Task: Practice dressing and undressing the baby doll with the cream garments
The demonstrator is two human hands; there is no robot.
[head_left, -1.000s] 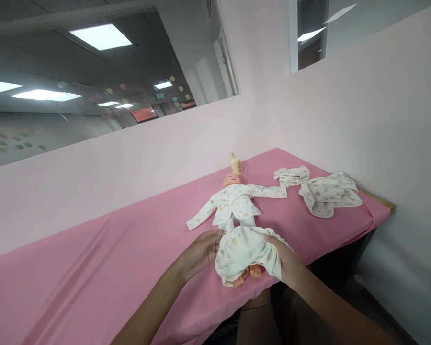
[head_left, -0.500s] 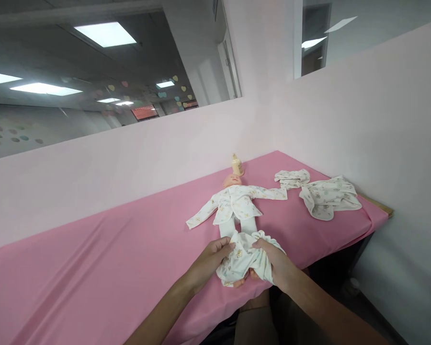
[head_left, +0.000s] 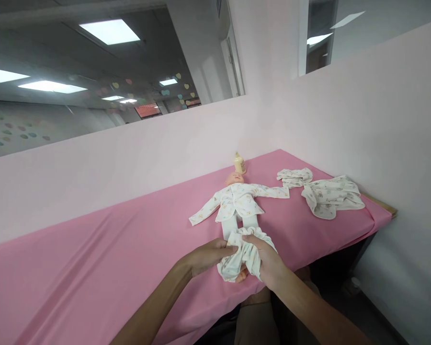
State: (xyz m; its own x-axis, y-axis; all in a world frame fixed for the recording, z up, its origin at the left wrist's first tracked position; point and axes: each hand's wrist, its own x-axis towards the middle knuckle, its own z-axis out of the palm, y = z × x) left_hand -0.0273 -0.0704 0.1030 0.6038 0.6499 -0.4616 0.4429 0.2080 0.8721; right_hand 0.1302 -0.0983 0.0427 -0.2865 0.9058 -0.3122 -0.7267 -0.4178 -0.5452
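Cloth (head_left: 242, 254) w/ a faint print is lying bunched betw. the person's two hands, over the lower legs of a doll (head_left: 237, 199). Left hand (head_left: 208, 254) is pinching one side, thumb on top, fingers mostly hidden; right hand (head_left: 267, 261) is clamping the other side, thumb pressing near the top edge, fingertips out of sight, so I can't tell how deep they're reaching. Both grips are looking closed on fabric, thumbs near each other but not touching.

Stuff's looking thin, soft & v. light, prob. a bit stretchy, not slippery; it's creasing easily, so tugging at one spot would just be wadding it up. Best hold, I'm guessing: top edge, one pinch per side, thumbs outside. Nothing fragile abt it, but the doll's foot (head_left: 242, 274) is poking out just below the grip & could be snagging.

Beyond the hands, a jacket (head_left: 239, 203) is covering the doll's top half; a bottle (head_left: 240, 164) is standing farther off. Right of the right hand & farther on, a small cloth (head_left: 295, 177) and a bigger cloth (head_left: 334, 196) are lying on the pink sheet (head_left: 129, 263).
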